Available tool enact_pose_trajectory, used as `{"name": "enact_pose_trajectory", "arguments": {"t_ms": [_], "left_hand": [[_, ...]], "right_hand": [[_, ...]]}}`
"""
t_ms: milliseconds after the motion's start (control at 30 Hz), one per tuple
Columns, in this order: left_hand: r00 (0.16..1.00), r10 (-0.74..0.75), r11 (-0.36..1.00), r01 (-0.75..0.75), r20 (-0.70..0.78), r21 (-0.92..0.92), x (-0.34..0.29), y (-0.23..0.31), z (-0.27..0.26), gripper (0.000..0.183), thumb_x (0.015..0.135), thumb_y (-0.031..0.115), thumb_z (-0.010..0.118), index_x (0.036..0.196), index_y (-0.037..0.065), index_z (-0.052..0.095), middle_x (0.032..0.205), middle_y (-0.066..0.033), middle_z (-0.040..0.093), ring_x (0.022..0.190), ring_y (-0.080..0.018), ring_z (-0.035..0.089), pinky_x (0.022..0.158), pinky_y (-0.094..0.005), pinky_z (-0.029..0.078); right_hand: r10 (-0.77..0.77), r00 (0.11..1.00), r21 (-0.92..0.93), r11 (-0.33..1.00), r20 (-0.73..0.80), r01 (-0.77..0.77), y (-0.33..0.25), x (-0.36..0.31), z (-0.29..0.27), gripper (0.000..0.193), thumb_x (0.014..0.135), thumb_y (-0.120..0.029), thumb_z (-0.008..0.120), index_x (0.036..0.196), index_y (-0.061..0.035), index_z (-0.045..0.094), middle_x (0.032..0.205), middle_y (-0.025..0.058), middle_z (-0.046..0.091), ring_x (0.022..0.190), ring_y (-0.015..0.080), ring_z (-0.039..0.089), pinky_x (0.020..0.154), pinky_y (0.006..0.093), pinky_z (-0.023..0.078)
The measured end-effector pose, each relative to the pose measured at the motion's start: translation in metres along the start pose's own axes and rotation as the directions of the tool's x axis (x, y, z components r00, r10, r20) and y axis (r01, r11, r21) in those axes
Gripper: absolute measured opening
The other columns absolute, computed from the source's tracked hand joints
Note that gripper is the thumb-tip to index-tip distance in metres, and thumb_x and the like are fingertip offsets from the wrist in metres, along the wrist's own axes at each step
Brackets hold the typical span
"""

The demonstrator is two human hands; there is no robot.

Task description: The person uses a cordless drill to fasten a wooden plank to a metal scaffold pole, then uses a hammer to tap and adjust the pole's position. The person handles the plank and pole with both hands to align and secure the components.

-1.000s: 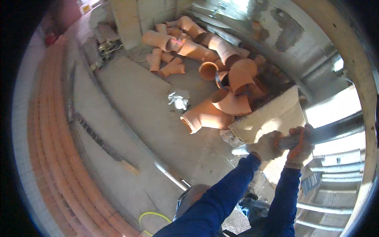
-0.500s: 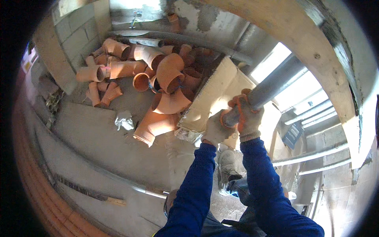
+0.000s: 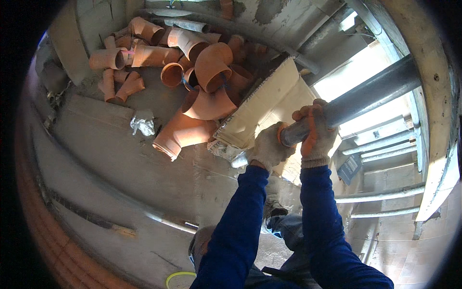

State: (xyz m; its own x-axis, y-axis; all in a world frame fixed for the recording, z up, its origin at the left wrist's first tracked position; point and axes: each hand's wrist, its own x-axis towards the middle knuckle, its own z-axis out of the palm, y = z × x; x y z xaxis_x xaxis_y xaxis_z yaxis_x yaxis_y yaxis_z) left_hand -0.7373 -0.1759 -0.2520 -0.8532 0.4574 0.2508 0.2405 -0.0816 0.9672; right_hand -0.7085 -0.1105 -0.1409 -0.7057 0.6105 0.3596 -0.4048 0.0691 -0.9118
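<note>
A thick dark grey pipe slants from in front of me up to the upper right. My left hand, in a white work glove with orange on it, is closed round the pipe's near end. Just beyond it my right hand, gloved alike, wraps round the pipe from above. The pipe's far end is hidden behind a wooden beam. Beneath the hands and to their left leans a flattened cardboard sheet.
Orange-brown pipe elbows and branches lie heaped at the far left. Crumpled white plastic rests on the floor near them. Several pale pipes run along the right. A thin pipe lies low on the left.
Both hands, still gripping the pipe, have shifted slightly right in the picture. The pipe now slants less steeply. The view has turned a little, and a yellow-green curved strip shows at the bottom.
</note>
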Motion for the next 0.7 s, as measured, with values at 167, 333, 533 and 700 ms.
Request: {"name": "enact_pose_trajectory", "arguments": {"t_ms": [167,333,533,700], "left_hand": [[0.999,0.034,0.999,-0.035,0.026,0.005,0.0020,-0.0010,0.0007,0.041,0.072,0.026,0.078,0.106,0.010,0.064,0.097,-0.0098,0.071,0.091,-0.0279,0.070,0.080,-0.0375,0.056],[0.996,-0.006,0.999,0.002,0.086,0.037,0.0026,0.0035,-0.0021,0.045,0.071,0.016,0.083,0.110,0.007,0.063,0.097,-0.0065,0.071,0.086,-0.0186,0.070,0.079,-0.0314,0.056],[0.998,0.035,0.998,-0.038,0.050,0.055,0.0026,0.0020,-0.0022,0.042,0.071,0.019,0.081,0.107,0.007,0.064,0.092,-0.0066,0.071,0.085,-0.0183,0.070,0.079,-0.0318,0.056],[0.997,0.075,0.994,-0.077,0.025,0.079,0.0020,-0.0019,-0.0004,0.041,0.072,0.022,0.080,0.106,0.007,0.063,0.094,-0.0073,0.070,0.088,-0.0203,0.070,0.080,-0.0330,0.055]], "right_hand": [[-0.035,0.998,0.027,0.999,0.052,0.033,0.0004,0.0007,0.0000,0.031,0.089,-0.009,0.073,0.114,-0.0035,0.057,0.085,0.0115,0.064,0.073,0.0251,0.066,0.066,0.0395,0.055],[-0.043,0.998,-0.023,0.999,0.038,0.044,-0.0008,-0.0009,0.0009,0.033,0.087,-0.011,0.074,0.114,-0.0017,0.057,0.083,0.0119,0.065,0.071,0.0248,0.066,0.065,0.0389,0.055],[-0.003,1.000,-0.010,1.000,-0.014,0.003,-0.0044,-0.0019,0.0038,0.034,0.084,-0.007,0.074,0.113,0.0015,0.058,0.082,0.0108,0.065,0.072,0.0243,0.066,0.065,0.0380,0.055],[-0.052,0.999,0.000,0.999,0.009,0.052,-0.0009,-0.0012,0.0044,0.034,0.085,-0.003,0.073,0.115,0.0007,0.058,0.085,0.0095,0.064,0.073,0.0234,0.065,0.067,0.0381,0.055]]}}
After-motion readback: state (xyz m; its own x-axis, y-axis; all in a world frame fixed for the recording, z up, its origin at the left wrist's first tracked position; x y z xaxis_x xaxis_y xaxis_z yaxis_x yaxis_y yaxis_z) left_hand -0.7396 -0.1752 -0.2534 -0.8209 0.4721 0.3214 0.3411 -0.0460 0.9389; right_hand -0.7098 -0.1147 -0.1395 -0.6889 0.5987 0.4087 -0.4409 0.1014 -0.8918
